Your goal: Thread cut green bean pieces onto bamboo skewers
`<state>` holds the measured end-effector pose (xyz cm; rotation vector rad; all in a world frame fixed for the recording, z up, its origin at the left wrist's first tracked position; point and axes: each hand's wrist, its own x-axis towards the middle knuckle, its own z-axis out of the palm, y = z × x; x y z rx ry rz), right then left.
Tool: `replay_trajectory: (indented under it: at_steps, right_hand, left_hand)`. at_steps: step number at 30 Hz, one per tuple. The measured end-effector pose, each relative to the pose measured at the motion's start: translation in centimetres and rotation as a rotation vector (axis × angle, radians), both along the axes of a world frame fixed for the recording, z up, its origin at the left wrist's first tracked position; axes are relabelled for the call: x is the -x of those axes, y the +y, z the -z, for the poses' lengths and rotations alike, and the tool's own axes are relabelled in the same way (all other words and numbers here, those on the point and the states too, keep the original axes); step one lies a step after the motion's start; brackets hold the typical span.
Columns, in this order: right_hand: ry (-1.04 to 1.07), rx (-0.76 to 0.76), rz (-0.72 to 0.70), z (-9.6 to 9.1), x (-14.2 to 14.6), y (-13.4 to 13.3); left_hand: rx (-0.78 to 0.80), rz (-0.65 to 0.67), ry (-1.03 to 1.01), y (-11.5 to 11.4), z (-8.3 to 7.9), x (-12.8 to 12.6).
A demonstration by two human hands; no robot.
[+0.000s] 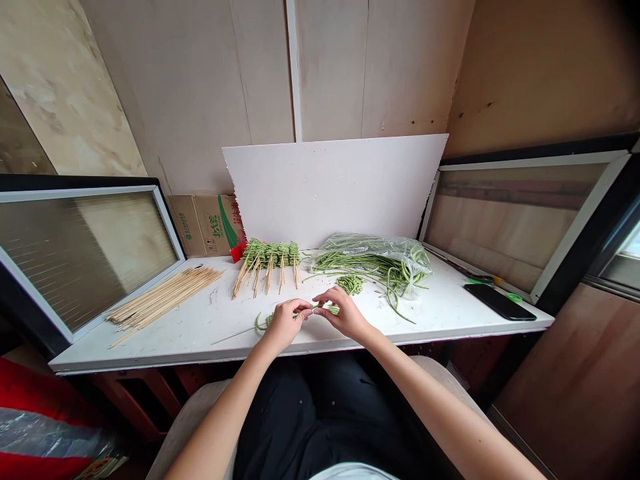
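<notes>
My left hand [286, 321] and my right hand [341, 312] meet over the front of the white table [190, 330], fingers pinched on a long green bean [263, 322] wound onto a thin bamboo skewer [235, 334]. The bean's loose end curls to the left of my left hand. A small coiled bundle of beans [350, 284] lies just beyond my right hand. Several finished bean skewers [270, 259] lie in a row further back. A clear plastic bag of long beans [375, 261] lies at the back right.
A pile of bare bamboo skewers [163, 299] lies at the left. A black phone [499, 301] rests at the right edge. A white board [335, 187] leans against the wall, a cardboard box [207, 223] beside it. Framed panels flank the table.
</notes>
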<state>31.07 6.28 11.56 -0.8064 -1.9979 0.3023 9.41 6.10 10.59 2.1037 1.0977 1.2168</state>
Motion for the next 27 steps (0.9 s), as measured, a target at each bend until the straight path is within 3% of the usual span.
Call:
replay_trajectory:
  at_steps: [6,10,14,21,27]
  right_hand:
    - [0.058,-0.045,0.001,0.5,0.9,-0.5]
    - [0.182,0.080,-0.056,0.6,1.1,-0.3]
    - [0.289,0.204,-0.080,0.8,-0.2,1.2]
    - [-0.014,0.097,0.408,2.8,-4.6,4.4]
    - [-0.166,0.107,0.514,4.6,-5.6,5.1]
  left_hand:
    - [-0.036,0.012,0.020,-0.3,0.2,-0.6]
    - [-0.038,0.033,0.004,-0.5,0.0,-0.7]
    - [0.070,0.059,-0.061,-0.4,-0.4,-0.3]
    - [0.119,0.046,0.023,0.2,0.6,0.1]
    - [0.080,0.060,0.062,0.6,1.3,0.0]
